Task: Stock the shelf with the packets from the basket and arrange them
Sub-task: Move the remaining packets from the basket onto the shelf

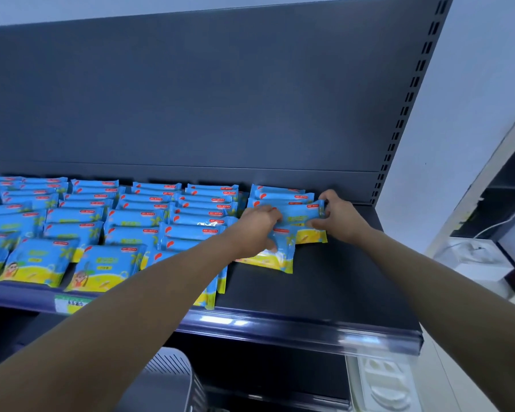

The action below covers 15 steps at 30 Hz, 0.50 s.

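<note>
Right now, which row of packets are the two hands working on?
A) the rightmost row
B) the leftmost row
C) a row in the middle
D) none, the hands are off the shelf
A: the left hand and right hand both grip packets in the last row before the right end of the shelf.

Even soft light; edges warped, perhaps blurred
</note>
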Tool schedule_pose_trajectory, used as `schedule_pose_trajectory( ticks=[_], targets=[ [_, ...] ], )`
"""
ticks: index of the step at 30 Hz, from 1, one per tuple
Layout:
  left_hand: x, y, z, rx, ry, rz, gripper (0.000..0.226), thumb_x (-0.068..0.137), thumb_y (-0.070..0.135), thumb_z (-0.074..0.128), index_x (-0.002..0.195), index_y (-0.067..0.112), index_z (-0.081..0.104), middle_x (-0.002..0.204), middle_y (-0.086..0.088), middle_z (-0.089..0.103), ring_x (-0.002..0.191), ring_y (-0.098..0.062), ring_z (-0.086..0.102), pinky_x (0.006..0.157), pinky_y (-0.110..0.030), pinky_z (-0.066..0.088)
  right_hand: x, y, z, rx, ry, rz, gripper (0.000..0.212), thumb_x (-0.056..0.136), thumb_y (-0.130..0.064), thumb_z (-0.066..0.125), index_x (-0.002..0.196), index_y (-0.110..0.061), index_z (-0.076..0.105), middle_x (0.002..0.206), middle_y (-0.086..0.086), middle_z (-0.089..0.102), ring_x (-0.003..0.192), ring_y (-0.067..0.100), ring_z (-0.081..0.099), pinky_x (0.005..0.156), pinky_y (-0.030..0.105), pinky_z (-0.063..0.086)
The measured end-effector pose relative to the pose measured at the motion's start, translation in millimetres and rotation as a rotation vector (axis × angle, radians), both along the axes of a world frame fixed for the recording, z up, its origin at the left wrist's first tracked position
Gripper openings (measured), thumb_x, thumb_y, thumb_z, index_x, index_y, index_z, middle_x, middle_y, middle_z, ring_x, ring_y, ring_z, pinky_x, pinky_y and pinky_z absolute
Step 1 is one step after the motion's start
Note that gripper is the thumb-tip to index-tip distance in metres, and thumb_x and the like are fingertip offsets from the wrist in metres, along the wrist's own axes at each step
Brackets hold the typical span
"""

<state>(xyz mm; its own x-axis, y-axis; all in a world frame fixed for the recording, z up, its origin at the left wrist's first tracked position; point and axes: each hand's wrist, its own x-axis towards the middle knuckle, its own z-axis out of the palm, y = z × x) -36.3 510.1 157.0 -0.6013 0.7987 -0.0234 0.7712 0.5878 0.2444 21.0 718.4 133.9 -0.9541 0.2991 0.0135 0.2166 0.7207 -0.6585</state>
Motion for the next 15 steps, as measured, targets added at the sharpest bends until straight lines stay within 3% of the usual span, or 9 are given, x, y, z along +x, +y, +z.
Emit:
schedule_pose_trajectory(
  ticks=[3,6,9,12,15],
  targets=[
    [-1.8,14.7,0.1,0.106,-0.01,-0.015,0.045,0.086,0.012,0.062,0.129,0.012,0.047,0.124,-0.006,0.046,0.121,-0.025,0.039,0.101,-0.032,0.035,0.0,-4.2,2.2,-0.042,0.009,-0.015,0.04,0.078,-0.015,0.072,0.103,-0.013,0.041,0.083,-0.001,0.057,0.07,0.014,0.058,0.058,0.033,0.052],
    [-2.5,20.4,-6.7,0.119,0.074,-0.054,0.046,0.089,0.014,0.057,0.133,0.015,0.046,0.126,-0.005,0.046,0.121,-0.023,0.038,0.104,-0.03,0.027,1.8,-6.5,4.4,-0.095,0.014,-0.03,0.035,0.081,-0.008,0.067,0.103,-0.01,0.04,0.079,0.003,0.057,0.063,0.018,0.06,0.058,0.036,0.056],
    [-7.9,11.2,-15.0,0.074,0.204,-0.071,0.055,0.086,0.025,0.06,0.137,0.024,0.041,0.129,0.0,0.044,0.122,-0.02,0.035,0.099,-0.028,0.017,5.4,-6.9,3.7,-0.161,0.021,-0.049,0.034,0.083,-0.003,0.065,0.106,-0.008,0.04,0.074,0.006,0.057,0.057,0.02,0.061,0.054,0.032,0.056],
    [-9.9,3.2,-19.5,-0.055,0.221,-0.053,0.076,0.077,0.037,0.07,0.14,0.022,0.032,0.133,0.001,0.035,0.124,-0.021,0.03,0.103,-0.034,0.02,7.3,-7.4,2.1,-0.186,0.02,-0.071,0.034,0.084,-0.002,0.064,0.107,-0.01,0.04,0.074,0.008,0.058,0.059,0.022,0.063,0.057,0.035,0.058],
    [-11.1,3.6,-19.0,-0.09,0.256,-0.016,0.077,0.073,0.04,0.073,0.135,0.016,0.034,0.129,-0.003,0.037,0.122,-0.023,0.034,0.101,-0.035,0.024,6.8,-10.3,2.6,-0.193,0.016,-0.079,0.033,0.085,-0.002,0.063,0.107,-0.01,0.04,0.077,0.007,0.058,0.061,0.022,0.064,0.059,0.037,0.059]
  ],
)
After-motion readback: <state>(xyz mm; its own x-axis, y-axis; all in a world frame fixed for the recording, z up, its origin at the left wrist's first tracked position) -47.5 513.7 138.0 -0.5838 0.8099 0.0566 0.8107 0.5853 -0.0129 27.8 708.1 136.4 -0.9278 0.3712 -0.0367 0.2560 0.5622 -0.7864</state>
